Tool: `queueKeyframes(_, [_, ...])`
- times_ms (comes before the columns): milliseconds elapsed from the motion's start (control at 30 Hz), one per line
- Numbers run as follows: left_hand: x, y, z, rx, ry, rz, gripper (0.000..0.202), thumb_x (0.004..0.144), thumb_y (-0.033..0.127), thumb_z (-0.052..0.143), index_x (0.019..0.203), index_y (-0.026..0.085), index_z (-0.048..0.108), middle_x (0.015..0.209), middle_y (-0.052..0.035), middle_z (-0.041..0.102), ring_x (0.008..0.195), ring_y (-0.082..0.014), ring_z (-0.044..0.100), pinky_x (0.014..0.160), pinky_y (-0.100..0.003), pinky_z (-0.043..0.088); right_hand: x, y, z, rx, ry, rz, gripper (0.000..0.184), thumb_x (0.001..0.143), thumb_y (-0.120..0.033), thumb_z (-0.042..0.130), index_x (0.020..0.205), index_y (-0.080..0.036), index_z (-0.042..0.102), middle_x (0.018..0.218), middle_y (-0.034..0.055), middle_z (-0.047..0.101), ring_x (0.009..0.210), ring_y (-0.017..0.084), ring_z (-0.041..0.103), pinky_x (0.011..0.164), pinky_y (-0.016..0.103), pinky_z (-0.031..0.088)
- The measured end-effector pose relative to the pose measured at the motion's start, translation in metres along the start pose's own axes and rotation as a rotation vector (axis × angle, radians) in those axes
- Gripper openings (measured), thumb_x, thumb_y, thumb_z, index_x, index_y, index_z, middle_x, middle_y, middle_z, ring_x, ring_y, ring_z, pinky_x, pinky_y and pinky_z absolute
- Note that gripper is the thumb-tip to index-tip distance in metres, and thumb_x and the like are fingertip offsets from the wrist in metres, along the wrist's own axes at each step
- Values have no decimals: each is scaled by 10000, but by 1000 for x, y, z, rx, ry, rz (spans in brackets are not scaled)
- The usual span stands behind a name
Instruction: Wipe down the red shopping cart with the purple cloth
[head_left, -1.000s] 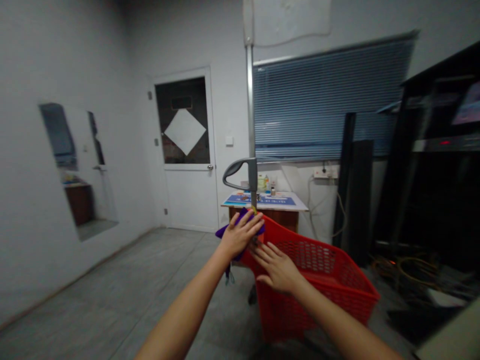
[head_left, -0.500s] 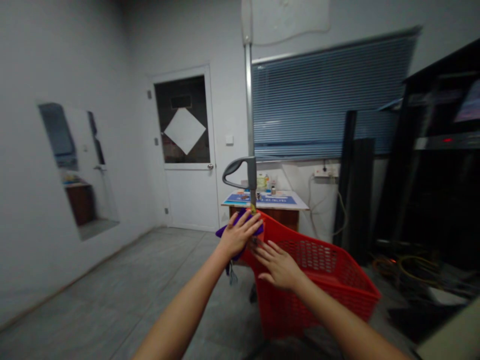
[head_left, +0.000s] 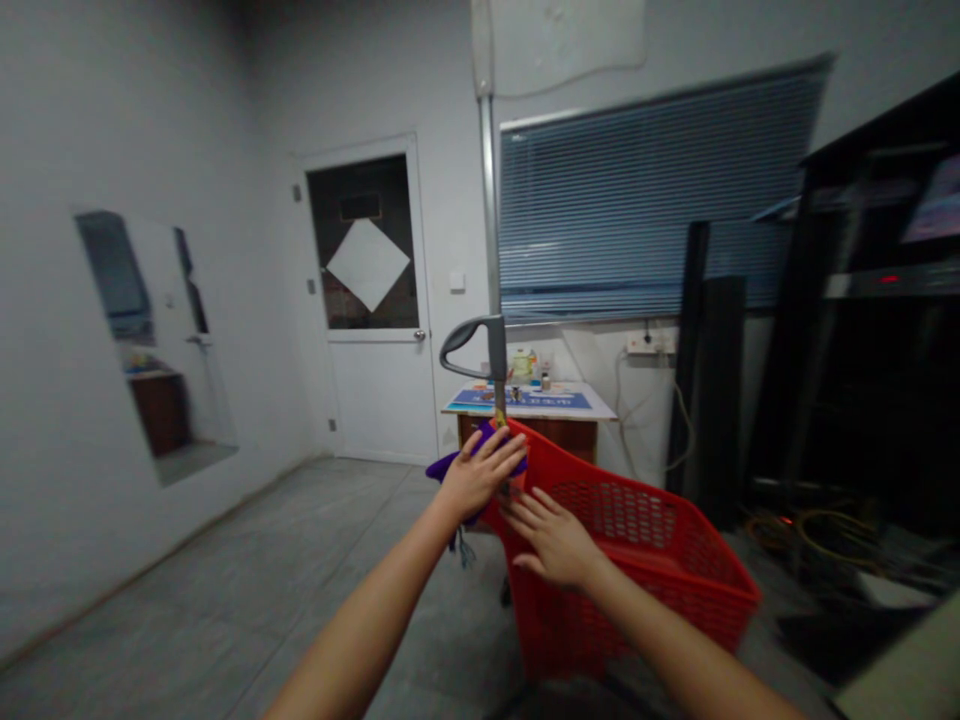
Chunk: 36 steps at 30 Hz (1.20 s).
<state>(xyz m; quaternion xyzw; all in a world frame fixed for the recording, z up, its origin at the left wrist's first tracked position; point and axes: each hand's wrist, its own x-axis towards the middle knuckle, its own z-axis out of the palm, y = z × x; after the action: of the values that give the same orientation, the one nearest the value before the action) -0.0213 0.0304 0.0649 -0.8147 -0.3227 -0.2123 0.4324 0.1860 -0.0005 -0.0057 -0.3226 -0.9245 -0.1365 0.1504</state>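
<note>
Purple cloth [head_left: 448, 468] lies under the left hand [head_left: 477, 476], fingers curled over it, clamped; a thin strap [head_left: 466, 550] hangs below. Right hand [head_left: 551, 540] open, fingers spread, just beside and lower than the left; hands close but apart. Cannot tell whether right fingers touch anything. Red basket [head_left: 570, 620] directly past the right hand, tilted, its rim near both hands. Metal pole [head_left: 489, 220] with grey handle [head_left: 466, 338] rises just above the left hand. Further out: wooden desk [head_left: 525, 432] beyond the hands, white door [head_left: 375, 400] beyond the left.
</note>
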Motion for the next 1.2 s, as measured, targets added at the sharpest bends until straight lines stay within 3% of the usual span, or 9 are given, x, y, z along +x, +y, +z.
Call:
queueKeyframes(233, [1,0,1,4,-14,-43,506,966,245,356,1463,330,326,1546,60,270,1461,-151,103,1187,-429,-14,-1,-4,-1,29,-38,22,692,904,-613,437,1469,-231,325,1507,59,351,1404,238,277,1179,428,129])
queueKeyframes(367, [-6,1,4,4,-38,37,533,949,221,375,1468,327,315,1544,67,285,1458,-130,112,1190,-398,37,-2,-6,-1,32,-64,16,714,895,-585,475,1481,-218,295,1522,72,312,1418,234,243,1175,424,137])
queueKeyframes(500, [-11,2,7,7,-22,-14,537,948,231,381,1471,330,308,1539,65,296,1459,-139,113,1188,-407,46,-5,-6,2,69,-90,16,733,890,-589,484,1487,-221,272,1539,78,262,1429,240,206,1176,444,135])
queueKeyframes(700, [-22,7,14,-1,-41,58,514,949,239,391,1453,332,349,1533,74,314,1453,-132,143,1182,-381,90,-11,-7,9,136,-143,57,762,891,-566,491,1500,-198,218,1552,101,188,1442,242,142,1178,460,125])
queueKeyframes(867, [-28,12,19,-7,-37,13,534,942,242,400,1465,321,326,1522,50,349,1446,-149,179,1173,-390,129,-15,-7,21,163,-136,73,785,885,-531,513,1510,-209,165,1561,93,150,1446,236,107,1180,456,117])
queueKeyframes(1033, [-36,21,23,7,-60,52,465,953,279,407,1416,322,412,1529,76,330,1450,-133,154,1169,-387,151,-20,-9,28,172,-158,119,812,876,-522,524,1511,-173,155,1566,104,116,1449,235,79,1180,453,127])
queueKeyframes(1200, [-40,26,25,20,-52,-34,428,970,323,386,1395,312,443,1544,82,285,1458,-142,120,1174,-405,131,-28,-11,26,186,-171,139,826,867,-498,541,1512,-164,148,1571,100,79,1450,233,47,1181,443,139])
